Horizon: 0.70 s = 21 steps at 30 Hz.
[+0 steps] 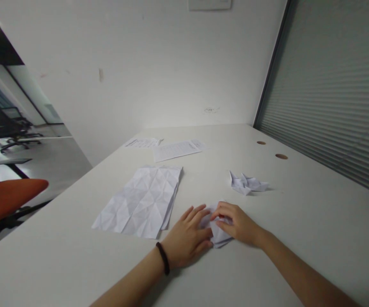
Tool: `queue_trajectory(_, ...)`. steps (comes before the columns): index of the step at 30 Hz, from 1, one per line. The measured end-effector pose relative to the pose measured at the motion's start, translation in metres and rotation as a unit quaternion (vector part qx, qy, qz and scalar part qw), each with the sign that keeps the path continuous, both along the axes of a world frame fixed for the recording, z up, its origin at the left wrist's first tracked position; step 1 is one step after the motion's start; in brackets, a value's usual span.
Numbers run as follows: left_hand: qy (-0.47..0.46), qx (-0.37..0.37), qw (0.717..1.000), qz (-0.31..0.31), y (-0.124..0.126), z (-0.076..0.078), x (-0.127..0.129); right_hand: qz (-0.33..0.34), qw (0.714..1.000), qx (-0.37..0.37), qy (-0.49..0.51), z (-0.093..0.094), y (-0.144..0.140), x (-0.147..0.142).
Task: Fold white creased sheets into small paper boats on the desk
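Observation:
A small folded piece of white paper (pixel 219 237) lies on the white table (pixel 267 264), partly covered by both hands. My left hand (pixel 189 234), with a dark band at the wrist, rests on its left side, fingers spread. From the right, my right hand (pixel 235 221) pinches a part of the same paper between thumb and fingers; the pinched edge is mostly hidden. Beyond the right hand sits a folded paper figure (pixel 247 184) with pointed ends. To the left of my left hand lie creased paper sheets (pixel 142 200) covered in triangular fold lines.
Printed sheets (pixel 179 150) lie farther back, with more printed paper (pixel 143 142) at the back left. Two round holes (pixel 281 156) pierce the table's right side. A white wall (pixel 171 64) stands behind, blinds (pixel 338 94) on the right, and an orange chair (pixel 11 198) on the left.

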<state>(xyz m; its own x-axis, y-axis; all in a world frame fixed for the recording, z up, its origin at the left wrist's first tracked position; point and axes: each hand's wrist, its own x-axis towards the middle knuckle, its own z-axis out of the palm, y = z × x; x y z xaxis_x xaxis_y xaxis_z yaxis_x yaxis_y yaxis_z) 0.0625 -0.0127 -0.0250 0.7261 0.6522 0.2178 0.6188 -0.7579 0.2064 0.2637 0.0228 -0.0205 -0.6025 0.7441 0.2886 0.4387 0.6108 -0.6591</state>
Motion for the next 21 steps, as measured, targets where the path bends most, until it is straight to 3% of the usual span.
queue_trajectory(6,-0.001,-0.046,0.997,-0.056,0.001,0.001,-0.004,0.024,1.000,-0.009,0.009,0.004,-0.002,0.002)
queue_trajectory(11,-0.018,-0.053,0.997,-0.056,-0.003,0.004,-0.003,0.057,0.998,0.012,0.014,0.004,-0.003,0.003)
queue_trajectory(17,-0.037,-0.051,0.996,0.066,0.003,0.001,-0.002,-0.039,0.997,0.054,-0.031,0.000,0.000,-0.001)
queue_trajectory(21,-0.034,-0.036,0.992,0.117,0.010,0.000,-0.007,-0.009,0.996,0.044,-0.074,0.006,0.001,0.007)
